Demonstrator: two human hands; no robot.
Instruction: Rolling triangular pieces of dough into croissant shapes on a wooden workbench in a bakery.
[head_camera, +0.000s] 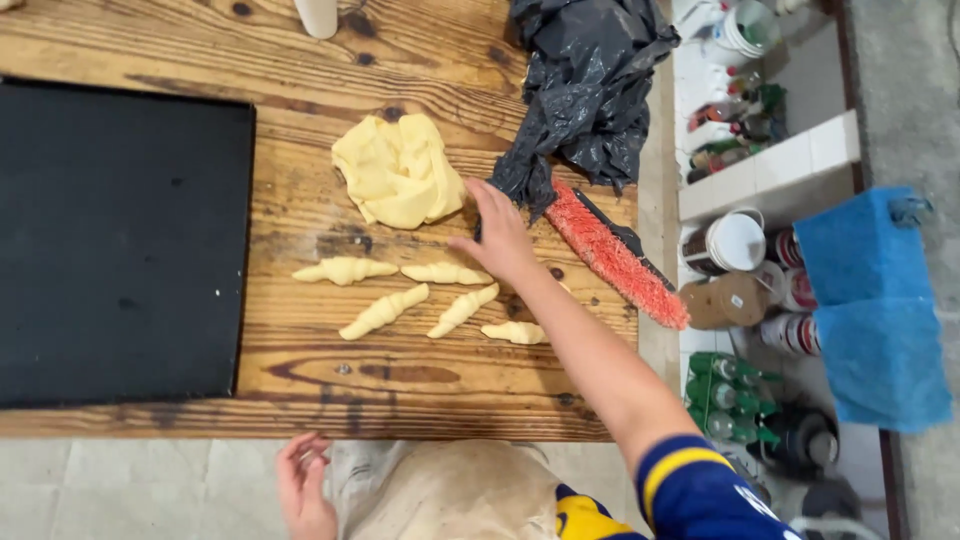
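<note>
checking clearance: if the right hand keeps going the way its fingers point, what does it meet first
Probably the lump of yellow dough: the right hand points up-left toward it, with only bare wooden table between. Depth is unclear.

The right hand (500, 235) covers part of the counter (420, 380) and one end of the brush (615, 255). The top edge cuts off a white cylinder (318, 15). The bottles (725, 395) on the floor are too small to tell apart.

even, soft daylight, faint shadows, no glare; slight blur throughout, mild edge distortion.
</note>
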